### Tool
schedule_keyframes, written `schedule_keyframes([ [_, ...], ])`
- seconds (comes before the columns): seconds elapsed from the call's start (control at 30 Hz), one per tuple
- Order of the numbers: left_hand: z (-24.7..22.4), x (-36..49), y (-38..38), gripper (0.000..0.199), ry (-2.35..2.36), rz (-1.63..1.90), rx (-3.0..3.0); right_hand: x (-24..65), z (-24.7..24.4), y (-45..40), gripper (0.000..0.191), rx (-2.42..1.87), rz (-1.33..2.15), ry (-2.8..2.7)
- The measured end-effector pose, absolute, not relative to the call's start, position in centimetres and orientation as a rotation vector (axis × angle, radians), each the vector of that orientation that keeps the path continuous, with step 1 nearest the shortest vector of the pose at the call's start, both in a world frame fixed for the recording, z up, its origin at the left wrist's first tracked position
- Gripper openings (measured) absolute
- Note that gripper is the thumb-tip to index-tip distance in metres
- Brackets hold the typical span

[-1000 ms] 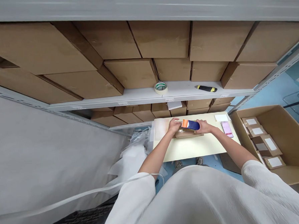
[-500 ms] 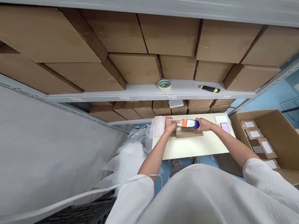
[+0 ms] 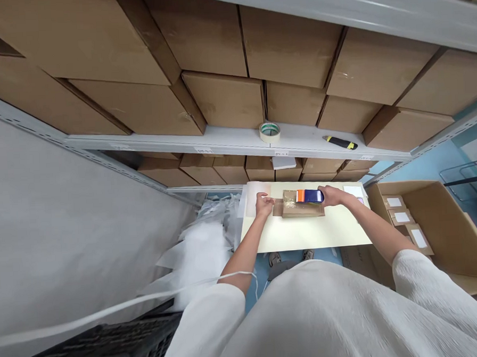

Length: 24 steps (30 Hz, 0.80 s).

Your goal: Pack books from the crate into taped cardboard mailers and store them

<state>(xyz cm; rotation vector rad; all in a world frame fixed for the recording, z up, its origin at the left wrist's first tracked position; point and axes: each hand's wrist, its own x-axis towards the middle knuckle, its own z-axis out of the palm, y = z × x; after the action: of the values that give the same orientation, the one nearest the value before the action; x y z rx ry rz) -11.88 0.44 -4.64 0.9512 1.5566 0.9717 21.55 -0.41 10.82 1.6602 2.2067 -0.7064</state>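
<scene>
Apparently you're taping: your right hand [image 3: 332, 195] grips the blue-and-orange dispenser [image 3: 313, 196] over the carton [image 3: 302, 211] on the table [image 3: 311, 237], your left hand [image 3: 264, 204], pinching or not I can't tell, sits by the carton's left end, and the next move seems to call for steady tension.

Passable along the near strip of the table [image 3: 305, 238], in front of the small box [image 3: 302, 211]. Blocked mid-table by that box, plus the tape dispenser [image 3: 313, 196] over it. Closed in on either side by the left hand [image 3: 264, 204] and right hand [image 3: 332, 195]. Walled off at far right by the open carton [image 3: 450, 210]. Up on the shelf [image 3: 237, 150], open between tape roll [image 3: 270, 137] and cutter [image 3: 341, 142]; stopped behind by stacked boxes [image 3: 226, 98].
</scene>
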Motion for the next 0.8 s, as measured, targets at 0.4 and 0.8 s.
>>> schedule_keyframes([
  [0.4,-7.9,-8.6,0.1,0.036,1.703,0.749,1.032,19.5,11.2,-0.2,0.042,1.626,-0.559,2.119],
  [0.8,-6.6,-8.4,-0.7,0.038,1.520,0.725,1.299,19.7,11.0,-0.7,0.045,1.674,-0.612,2.148],
])
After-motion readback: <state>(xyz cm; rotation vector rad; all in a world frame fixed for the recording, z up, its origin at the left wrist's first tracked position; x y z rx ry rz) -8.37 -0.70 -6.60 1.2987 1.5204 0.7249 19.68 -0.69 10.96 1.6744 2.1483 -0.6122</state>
